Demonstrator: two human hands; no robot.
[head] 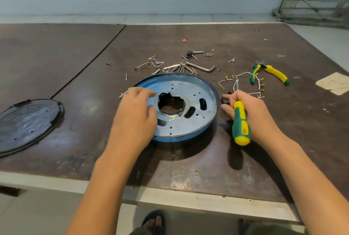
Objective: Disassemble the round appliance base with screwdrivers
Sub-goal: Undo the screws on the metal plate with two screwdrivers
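The round appliance base (190, 121) lies in the middle of the table, a blue-rimmed dish with a grey metal plate inside, pierced by a ragged central hole and several slots. My left hand (137, 113) rests on its left rim, fingers loosely curled over the plate and holding nothing that I can see. Just right of the base, my right hand (251, 113) grips a screwdriver (240, 123) with a yellow and green handle. The handle end points toward me and the shaft is hidden behind the hand.
Loose screws, springs and an angled metal key (204, 68) lie scattered behind the base. Yellow-green pliers (272, 73) and white wires with brass terminals (251, 87) sit at the right. A black round cover (26, 125) lies at the far left. Paper scraps (334, 83) are at the right edge.
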